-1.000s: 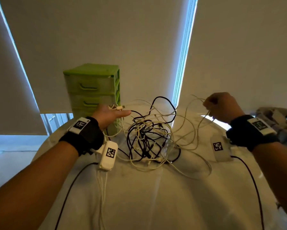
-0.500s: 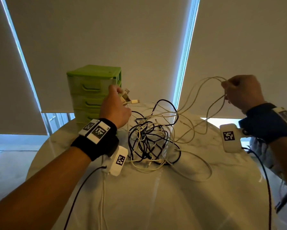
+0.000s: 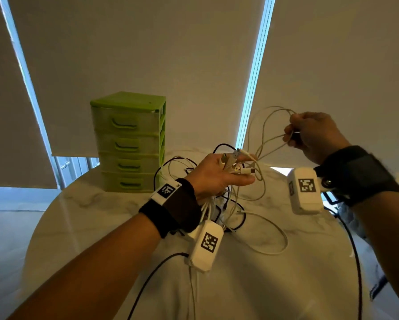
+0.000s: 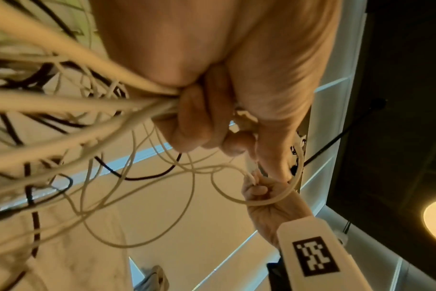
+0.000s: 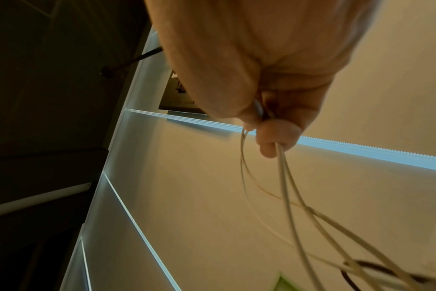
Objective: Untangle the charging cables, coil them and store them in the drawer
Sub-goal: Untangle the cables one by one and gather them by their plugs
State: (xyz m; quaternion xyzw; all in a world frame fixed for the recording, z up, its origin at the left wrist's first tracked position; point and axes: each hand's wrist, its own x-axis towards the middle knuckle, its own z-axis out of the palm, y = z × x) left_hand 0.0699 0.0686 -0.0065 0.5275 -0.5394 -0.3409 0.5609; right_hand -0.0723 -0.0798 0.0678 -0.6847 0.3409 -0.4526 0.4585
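A tangle of white and black charging cables (image 3: 231, 211) lies on the round marble table (image 3: 90, 204). My left hand (image 3: 219, 174) is raised over the tangle and grips a bundle of white cable ends (image 4: 127, 102), whose plugs (image 3: 240, 162) stick out between the fingers. Up at the right, my right hand (image 3: 309, 135) pinches loops of white cable (image 3: 263, 125), seen close in the right wrist view as thin strands (image 5: 284, 177) running down from my fingers (image 5: 276, 133). The green drawer unit (image 3: 129, 144) stands at the table's back left, all drawers closed.
White tagged sensor boxes hang under my left wrist (image 3: 205, 245) and my right wrist (image 3: 304, 190), trailing black leads across the table. Closed roller blinds (image 3: 147, 54) fill the background. A loose white cable loop (image 3: 274, 239) lies on the table's right half.
My left hand has moved right and toward me, away from the drawers and over the tangle, with the plug ends still in it. The right hand stays raised with its loops.
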